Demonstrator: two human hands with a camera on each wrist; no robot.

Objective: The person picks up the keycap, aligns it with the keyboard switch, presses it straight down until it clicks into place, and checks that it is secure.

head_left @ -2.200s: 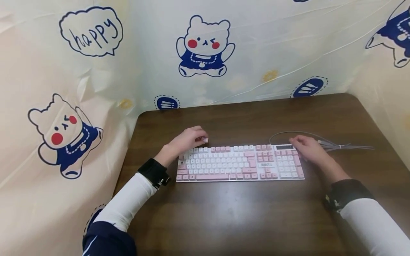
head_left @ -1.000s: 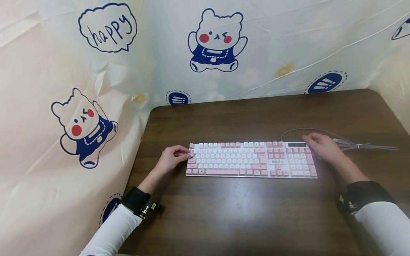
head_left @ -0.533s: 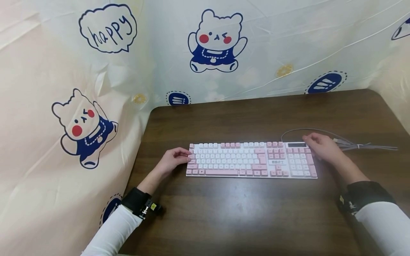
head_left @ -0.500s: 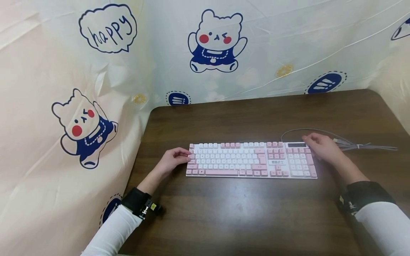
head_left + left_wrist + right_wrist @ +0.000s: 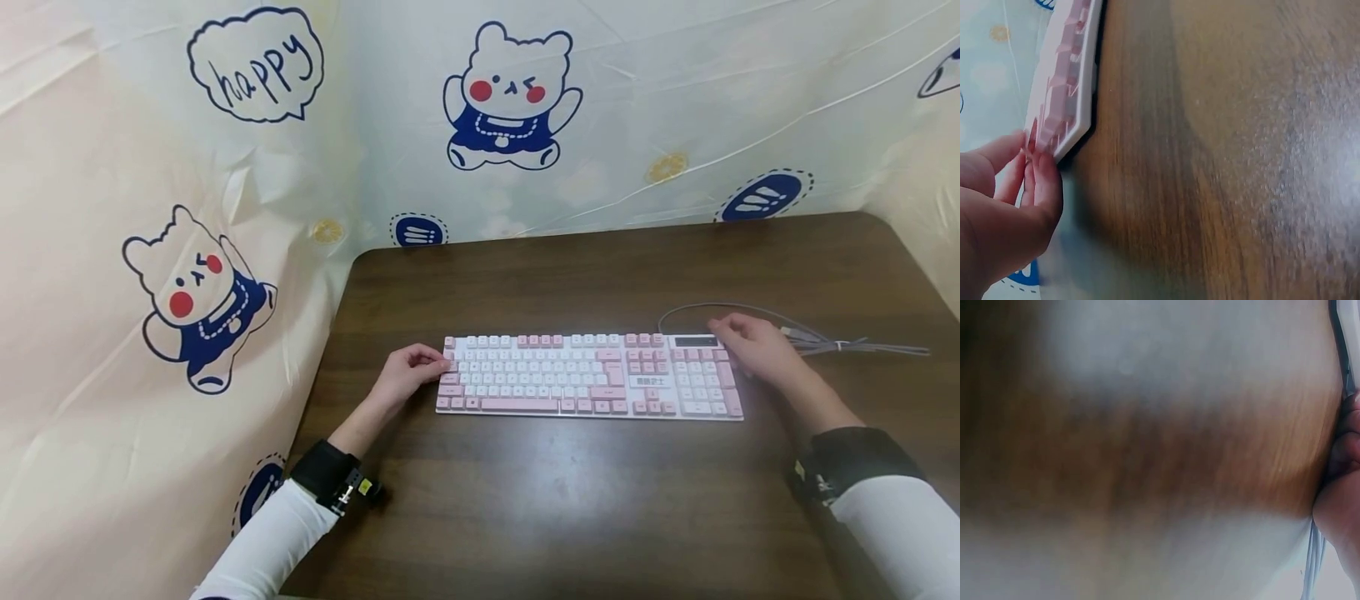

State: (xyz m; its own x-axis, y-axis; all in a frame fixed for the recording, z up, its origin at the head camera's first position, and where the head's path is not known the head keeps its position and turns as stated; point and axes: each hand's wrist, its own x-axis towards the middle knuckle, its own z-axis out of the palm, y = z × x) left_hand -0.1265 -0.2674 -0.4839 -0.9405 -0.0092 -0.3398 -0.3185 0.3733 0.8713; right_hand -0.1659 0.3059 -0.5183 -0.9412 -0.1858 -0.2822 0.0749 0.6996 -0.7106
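Observation:
A pink and white keyboard (image 5: 540, 377) lies on the brown table. At its left edge, my left hand (image 5: 402, 373) has its thumb and fingertips together on a pink keycap (image 5: 1033, 134), which the left wrist view shows between them. Whether this keycap sits fully on its switch is hidden by the fingers. My right hand (image 5: 756, 348) grips the keyboard's far right corner, thumb near the dark panel (image 5: 696, 341). Only part of this hand's curled fingers (image 5: 1350, 437) shows at the side of the right wrist view.
A grey cable (image 5: 697, 305) loops from the keyboard's back edge to a tied bundle (image 5: 862, 346) behind the right hand. Wooden tabletop (image 5: 562, 500) spreads in front of the keyboard. A printed cloth (image 5: 360, 125) hangs behind and at the left.
My left hand has come from above the keyboard's back left, with a small keycap, down to the left edge. The dark spot there is out of sight. My right hand keeps its corner.

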